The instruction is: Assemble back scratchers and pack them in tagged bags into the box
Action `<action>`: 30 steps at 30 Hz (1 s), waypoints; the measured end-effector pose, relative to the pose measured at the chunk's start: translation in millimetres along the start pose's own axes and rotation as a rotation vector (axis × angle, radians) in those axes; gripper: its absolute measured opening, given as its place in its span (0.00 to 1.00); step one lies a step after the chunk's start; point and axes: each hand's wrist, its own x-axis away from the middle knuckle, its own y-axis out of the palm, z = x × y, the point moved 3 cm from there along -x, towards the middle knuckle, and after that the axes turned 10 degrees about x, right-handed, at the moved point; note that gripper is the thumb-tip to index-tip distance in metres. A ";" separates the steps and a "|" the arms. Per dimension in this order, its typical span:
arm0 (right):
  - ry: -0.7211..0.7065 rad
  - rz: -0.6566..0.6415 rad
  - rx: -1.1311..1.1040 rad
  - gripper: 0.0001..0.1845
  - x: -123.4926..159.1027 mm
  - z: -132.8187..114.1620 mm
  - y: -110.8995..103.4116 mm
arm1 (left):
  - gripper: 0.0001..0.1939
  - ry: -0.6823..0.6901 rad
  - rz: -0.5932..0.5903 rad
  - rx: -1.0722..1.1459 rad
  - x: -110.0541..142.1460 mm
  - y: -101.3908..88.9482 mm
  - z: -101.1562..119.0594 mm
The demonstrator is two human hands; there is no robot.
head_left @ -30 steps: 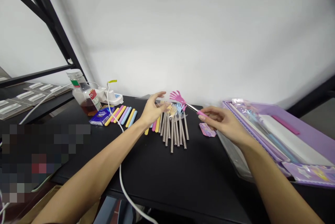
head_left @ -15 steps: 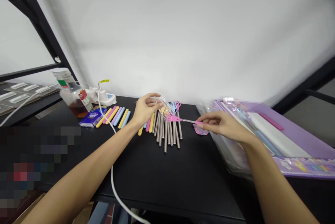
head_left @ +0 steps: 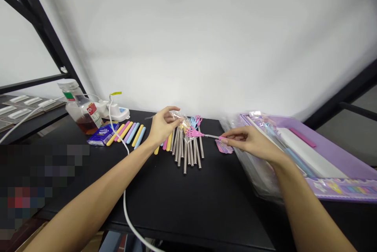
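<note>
My right hand pinches the handle end of a pink back scratcher, its hand-shaped head pointing left. Between the thumb and fingers of my left hand is a clear plastic bag, held open toward that pink head. Whether the head's tips are inside the bag or just in front of it, I cannot tell. Under both lie several metal rods, partly covered by the bag. Behind them show a blue hand-shaped head and another pink head. Pink-purple cards rest below my right fingertips.
Pastel handles lie in a row on the black table. Left of them are a blue tissue pack, a bottle and a power strip. A white cable crosses the table. A purple box sits right.
Both hands keep their grips on the bag and the back scratcher, nearly still. The whole view has shifted slightly.
</note>
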 end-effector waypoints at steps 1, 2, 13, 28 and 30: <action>-0.005 0.020 0.012 0.20 -0.5 0.8 -0.1 | 0.18 0.004 0.001 -0.007 0.3 0.3 0.4; -0.011 0.034 0.020 0.19 -1.1 1.7 0.1 | 0.17 0.008 0.002 -0.016 0.5 0.4 0.8; -0.025 0.057 0.087 0.18 -5.9 1.5 3.5 | 0.20 0.055 0.032 -0.135 3.5 1.2 3.4; -0.016 0.058 -0.156 0.22 -12.9 2.9 20.0 | 0.27 -0.040 -0.069 0.007 13.1 15.5 -4.8; -0.012 0.037 -0.272 0.21 -15.4 -2.4 30.4 | 0.28 -0.052 -0.076 0.040 17.1 21.0 -8.0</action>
